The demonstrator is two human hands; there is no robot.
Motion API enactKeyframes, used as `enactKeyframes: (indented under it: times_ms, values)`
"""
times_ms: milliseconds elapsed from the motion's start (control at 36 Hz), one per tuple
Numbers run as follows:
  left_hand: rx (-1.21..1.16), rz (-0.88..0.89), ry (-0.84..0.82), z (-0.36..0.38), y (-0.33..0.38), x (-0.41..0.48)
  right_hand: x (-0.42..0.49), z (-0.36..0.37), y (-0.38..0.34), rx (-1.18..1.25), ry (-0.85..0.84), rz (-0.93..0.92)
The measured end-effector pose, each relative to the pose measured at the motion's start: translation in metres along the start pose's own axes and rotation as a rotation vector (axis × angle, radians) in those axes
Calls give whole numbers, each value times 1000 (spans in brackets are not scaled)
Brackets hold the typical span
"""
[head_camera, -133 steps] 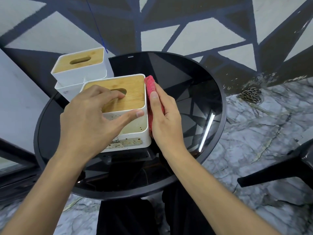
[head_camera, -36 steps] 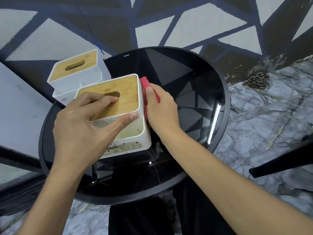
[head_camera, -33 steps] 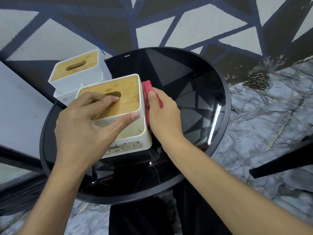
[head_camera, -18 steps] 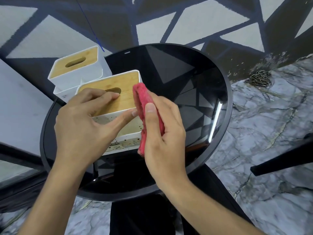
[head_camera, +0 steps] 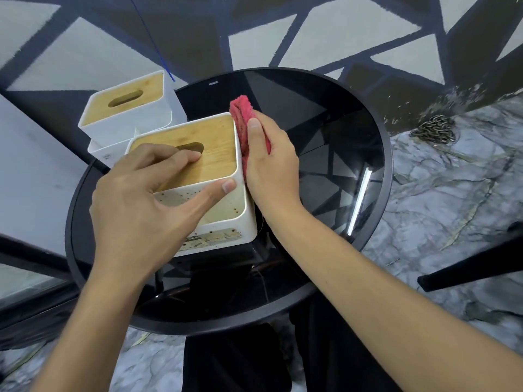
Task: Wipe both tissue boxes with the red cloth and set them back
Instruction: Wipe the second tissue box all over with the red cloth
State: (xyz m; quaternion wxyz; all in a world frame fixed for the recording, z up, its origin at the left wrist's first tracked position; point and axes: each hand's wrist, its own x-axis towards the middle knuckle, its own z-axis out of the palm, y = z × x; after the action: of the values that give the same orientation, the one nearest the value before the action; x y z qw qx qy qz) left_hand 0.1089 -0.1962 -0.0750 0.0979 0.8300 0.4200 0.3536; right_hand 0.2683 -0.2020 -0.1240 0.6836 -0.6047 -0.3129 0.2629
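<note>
The red cloth (head_camera: 243,120), lifted half a second ago, is pressed again by the right hand (head_camera: 271,162) against the near tissue box (head_camera: 226,210), steadied on the tabletop (head_camera: 325,114) by the left hand (head_camera: 141,210); wiping continues

no legible text, brand, number or sign is found. a small pale mark is seen at the far rim of the round glass table (head_camera: 214,83), too small to be read. a faint dark mark is noted low on the rear tissue box (head_camera: 106,157), also unreadable.
</note>
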Motion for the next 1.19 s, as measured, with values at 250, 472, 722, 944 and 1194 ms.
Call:
enactKeyframes:
  times_ms: [250,472,722,944,1194]
  values:
    - [11,-12,-4,0,-1,-1,-11,-6,8,-81,-31,64]
    - [67,-27,-40,-3,3,-1,-15,-19,4,-17,-71,147]
    - [97,42,-274,-30,-3,19,-21,-39,1,73,-48,54]
    - [212,138,-661,-58,-11,51,-35,-50,2,155,-69,79]
    - [217,127,-694,-60,-14,63,-40,-52,2,153,-58,60]
